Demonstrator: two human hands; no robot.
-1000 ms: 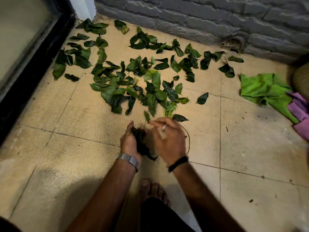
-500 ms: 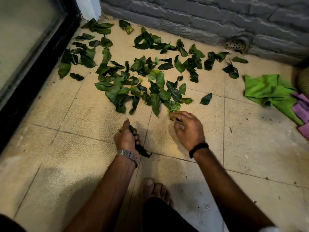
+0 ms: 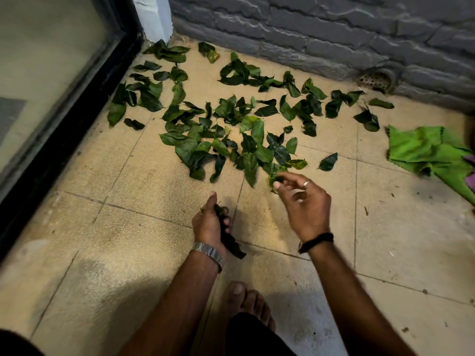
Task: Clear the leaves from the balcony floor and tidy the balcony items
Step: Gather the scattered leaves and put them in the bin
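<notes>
- Beige tiled balcony floor (image 3: 401, 227) ran up to a grey stone-faced wall (image 3: 321, 29) with a small drain grate (image 3: 375, 78) at its foot, and a dark-framed glass door (image 3: 64, 104) closed off our left side.
- Across the far half of that floor lay the scattered leaves (image 3: 226, 134) — dozens of them, thickest in the middle, thinner toward the door frame and the wall.
- Our left hand (image 3: 210, 222) was clenched round a small bundle of gathered leaves (image 3: 230, 242), which stuck out below the palm near the metal watch (image 3: 209, 253).
- Our right hand (image 3: 304, 201) reached to the near edge of the pile, its fingers (image 3: 279, 185) loosely curled at a yellow-green leaf (image 3: 273, 176); we judged it a pinch just closing, though the blur kept us from being sure the leaf was held.
- As we read it, the step in hand was picking leaves one by one and stacking them in the left hand — early work, with most of the pile untouched.
- Next the right hand needed a firm pinch on that leaf, then a short carry across to the bundle, the left grip loosening just enough to take it.
- Off to the right a crumpled green cloth (image 3: 426, 150) lay on the tiles, apart from the leaves and not yet tidied.
</notes>
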